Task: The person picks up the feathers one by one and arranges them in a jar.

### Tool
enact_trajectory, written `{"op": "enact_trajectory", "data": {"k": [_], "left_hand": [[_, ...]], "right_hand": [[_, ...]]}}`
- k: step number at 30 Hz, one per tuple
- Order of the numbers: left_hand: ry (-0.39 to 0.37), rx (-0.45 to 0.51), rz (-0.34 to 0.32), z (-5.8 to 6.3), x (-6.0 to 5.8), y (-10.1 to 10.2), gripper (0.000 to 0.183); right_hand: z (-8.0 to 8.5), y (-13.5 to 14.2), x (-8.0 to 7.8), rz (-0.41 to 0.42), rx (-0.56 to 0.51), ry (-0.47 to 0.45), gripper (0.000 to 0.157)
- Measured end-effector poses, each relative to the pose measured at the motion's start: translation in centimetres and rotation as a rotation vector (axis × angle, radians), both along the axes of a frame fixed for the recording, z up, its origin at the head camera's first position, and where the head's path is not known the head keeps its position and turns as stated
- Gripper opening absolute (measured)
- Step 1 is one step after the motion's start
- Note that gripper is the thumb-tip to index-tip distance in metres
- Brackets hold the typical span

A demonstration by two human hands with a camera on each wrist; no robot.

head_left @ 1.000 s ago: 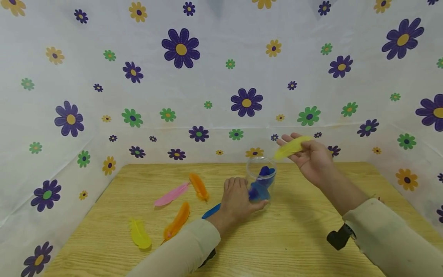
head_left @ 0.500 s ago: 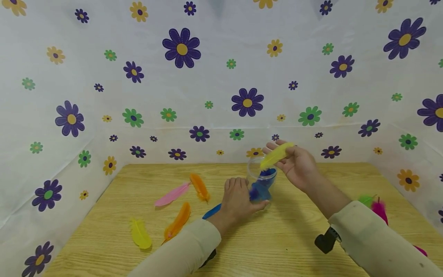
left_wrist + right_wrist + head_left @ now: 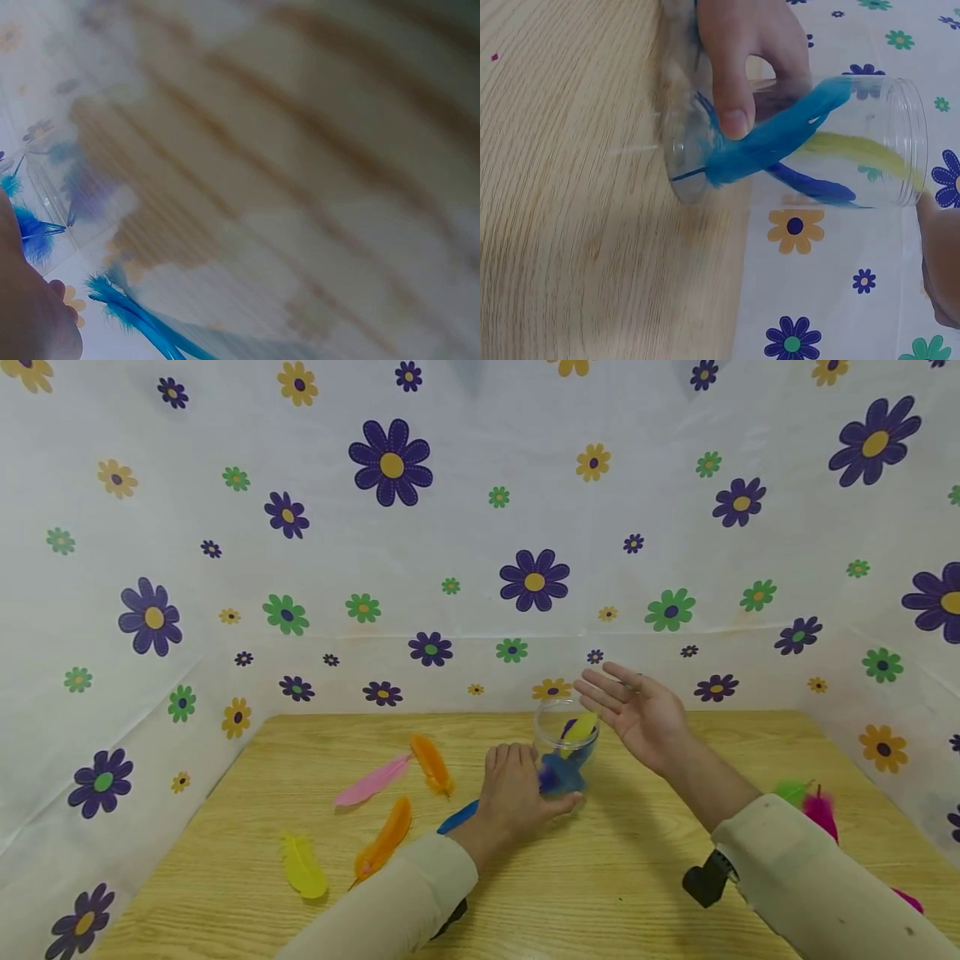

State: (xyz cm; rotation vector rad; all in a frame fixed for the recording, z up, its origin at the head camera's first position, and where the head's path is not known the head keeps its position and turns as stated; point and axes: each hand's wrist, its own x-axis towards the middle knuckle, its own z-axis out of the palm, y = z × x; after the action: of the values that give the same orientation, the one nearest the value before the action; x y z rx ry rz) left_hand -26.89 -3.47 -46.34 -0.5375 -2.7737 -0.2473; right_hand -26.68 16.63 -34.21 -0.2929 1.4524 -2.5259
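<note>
My left hand (image 3: 513, 793) grips a clear plastic jar (image 3: 545, 737) low on its side, the thumb reaching round the front. The jar stands upright on the table. Blue feathers (image 3: 780, 142) lean inside it, and a yellow feather (image 3: 581, 727) slants in among them, its end up at the mouth. My right hand (image 3: 641, 714) is beside the rim, palm turned up, fingers straight and holding nothing. In the right wrist view, that hand's edge (image 3: 941, 259) shows near the rim. A loose blue feather (image 3: 457, 818) lies partly hidden behind my left forearm.
Left on the wooden table (image 3: 600, 893) lie a pink feather (image 3: 372, 782), an upper orange feather (image 3: 431, 767), a lower orange feather (image 3: 384, 839) and a yellow feather (image 3: 303, 867). Green (image 3: 791, 792) and magenta feathers (image 3: 821, 814) lie right, partly behind my sleeve. A flowered cloth (image 3: 450, 543) surrounds the table.
My right hand has moved left to the jar's mouth and let go of the yellow feather, which has dropped into the jar. My left hand keeps its grip on the jar.
</note>
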Motion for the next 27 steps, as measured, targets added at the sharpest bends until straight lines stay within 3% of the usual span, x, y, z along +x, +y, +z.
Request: {"op": "enact_trajectory", "data": {"k": [15,27], "left_hand": [[-0.031,0.013,-0.014,0.0,0.0,0.0,0.086],[-0.034,0.042,-0.015,0.1,0.0,-0.1,0.085]], "right_hand": [[0.3,2.1,0.7,-0.081,0.074,0.083,0.059],[0.2,4.5,1.0,-0.119,0.337,0.21,0.066]]}}
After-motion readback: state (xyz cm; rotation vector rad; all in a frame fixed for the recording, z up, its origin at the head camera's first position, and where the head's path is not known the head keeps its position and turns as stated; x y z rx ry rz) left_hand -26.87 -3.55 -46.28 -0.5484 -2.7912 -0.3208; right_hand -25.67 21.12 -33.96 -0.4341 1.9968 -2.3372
